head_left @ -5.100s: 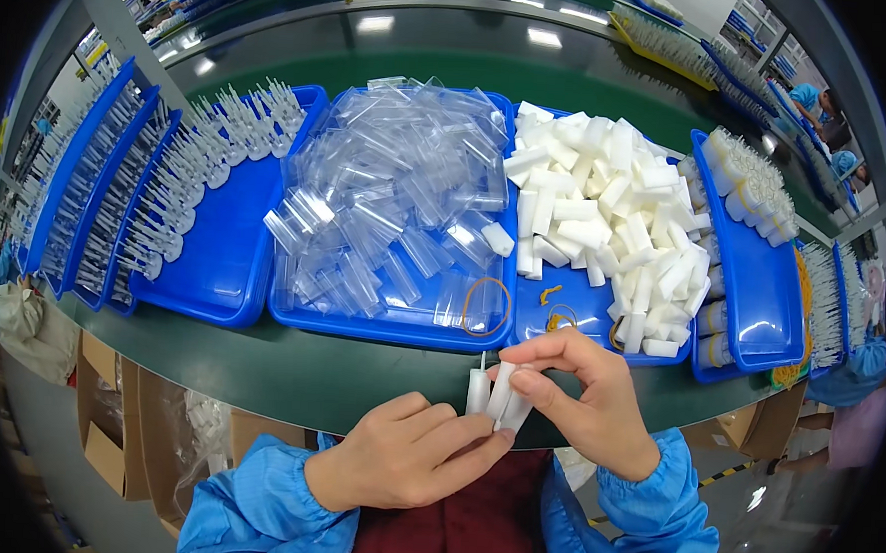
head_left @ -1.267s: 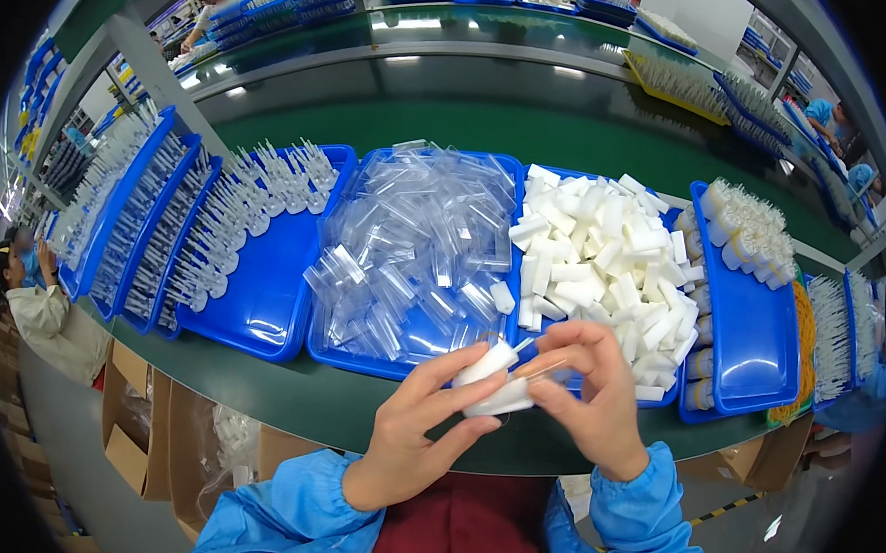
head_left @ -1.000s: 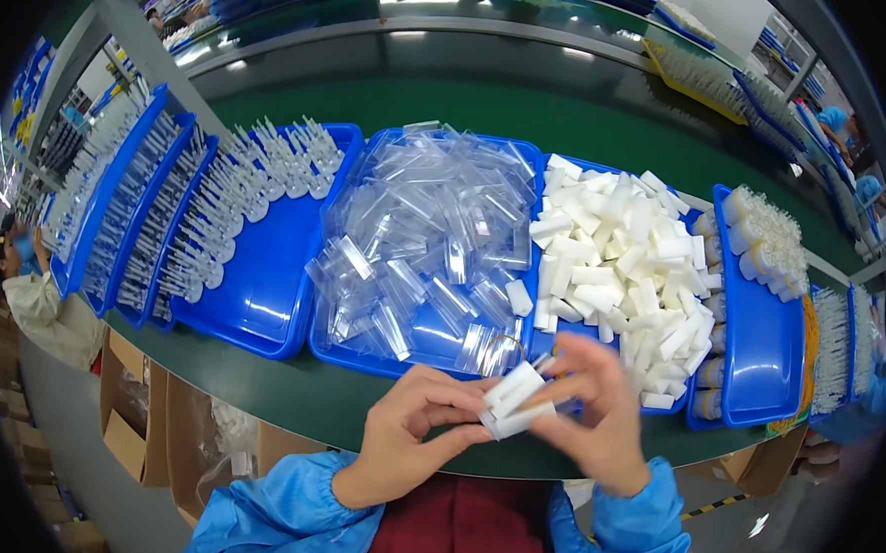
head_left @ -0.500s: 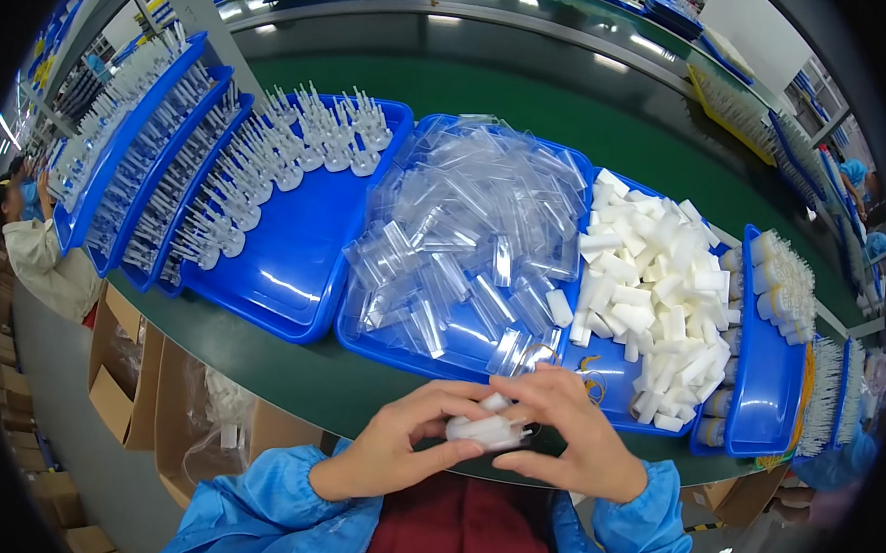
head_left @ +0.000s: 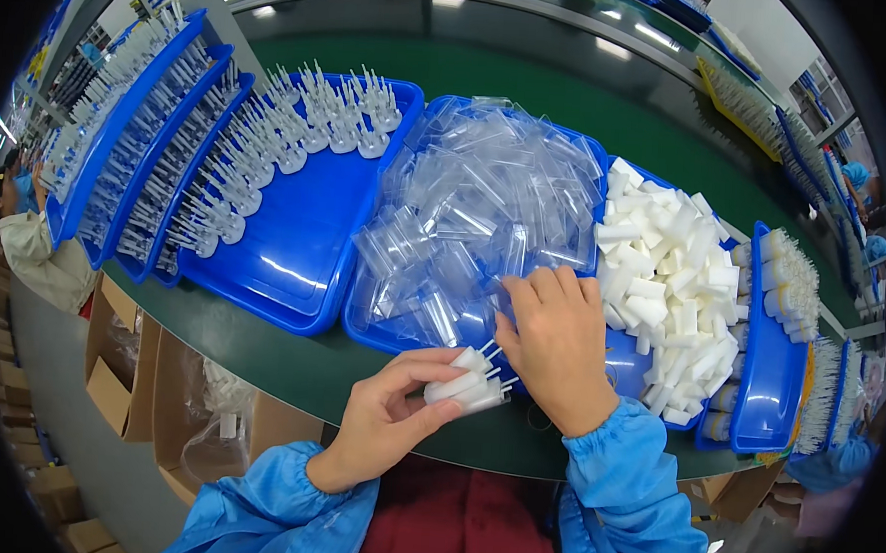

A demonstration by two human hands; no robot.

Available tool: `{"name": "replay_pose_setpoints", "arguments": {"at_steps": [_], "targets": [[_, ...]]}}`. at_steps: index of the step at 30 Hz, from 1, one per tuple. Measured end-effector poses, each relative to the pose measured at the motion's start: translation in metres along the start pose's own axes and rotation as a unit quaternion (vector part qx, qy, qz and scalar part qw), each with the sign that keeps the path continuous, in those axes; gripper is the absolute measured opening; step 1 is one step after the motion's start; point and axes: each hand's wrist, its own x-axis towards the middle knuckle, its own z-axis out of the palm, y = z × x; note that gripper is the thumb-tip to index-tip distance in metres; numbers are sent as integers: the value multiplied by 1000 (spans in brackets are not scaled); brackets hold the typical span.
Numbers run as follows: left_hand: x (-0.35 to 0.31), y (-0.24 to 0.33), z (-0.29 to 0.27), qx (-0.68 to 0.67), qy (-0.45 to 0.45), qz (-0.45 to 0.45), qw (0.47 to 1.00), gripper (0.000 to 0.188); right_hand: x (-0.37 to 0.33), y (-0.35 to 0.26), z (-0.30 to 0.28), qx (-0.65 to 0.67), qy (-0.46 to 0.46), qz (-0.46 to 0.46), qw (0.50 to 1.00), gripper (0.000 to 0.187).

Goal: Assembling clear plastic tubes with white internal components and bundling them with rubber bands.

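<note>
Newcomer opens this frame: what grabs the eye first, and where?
The heap of clear plastic pieces, mid-bench in a blue tray, with the pile of white blocks to its right. Nearer the wearer, the left hand grips white stemmed pieces; the right hand is over that tray's near right corner.
</note>
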Motion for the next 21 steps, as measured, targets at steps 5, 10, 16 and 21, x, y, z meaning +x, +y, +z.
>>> {"name": "replay_pose_setpoints", "arguments": {"at_steps": [5,10,16,21], "targets": [[4,-4,5,25,10,52,998,30,-2,2,-21,260,55,97,959,28],[12,1,20,35,-8,72,997,31,-30,2,-58,612,95,256,742,38],[18,3,41,64,-16,67,996,34,-67,2,-53,570,83,236,782,41],[18,0,50,50,-23,48,997,33,-85,9,-40,428,133,176,876,40]]}}
